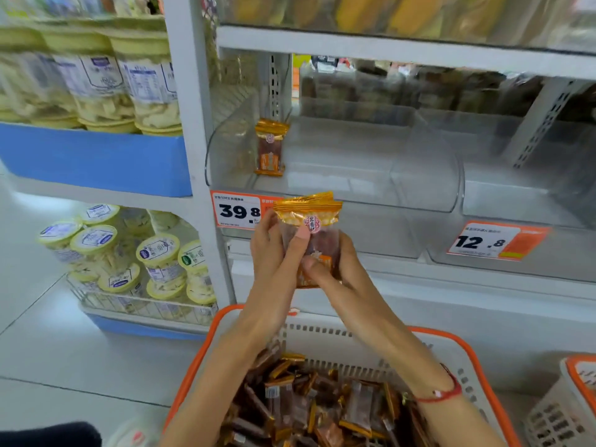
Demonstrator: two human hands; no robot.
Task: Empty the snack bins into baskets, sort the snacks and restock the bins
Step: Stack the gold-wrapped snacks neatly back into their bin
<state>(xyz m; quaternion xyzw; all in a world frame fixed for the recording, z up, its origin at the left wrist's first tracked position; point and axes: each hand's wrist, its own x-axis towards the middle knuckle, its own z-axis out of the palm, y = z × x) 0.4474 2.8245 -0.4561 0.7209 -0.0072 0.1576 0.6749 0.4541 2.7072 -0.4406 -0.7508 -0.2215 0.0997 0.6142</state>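
A small stack of gold-topped snack packets (309,211) is held upright in front of the shelf edge, gripped from both sides by my left hand (274,253) and my right hand (335,269). Just above, a clear plastic bin (338,169) holds a single matching packet (270,146) leaning against its left wall. Below my forearms an orange-rimmed white basket (322,337) is full of several brown and gold packets (306,404).
A second clear bin (516,201) stands to the right, with orange price tags (240,210) on the bin fronts. Tubs with yellow lids (129,253) fill the left shelves. Another white basket (567,408) sits at the lower right.
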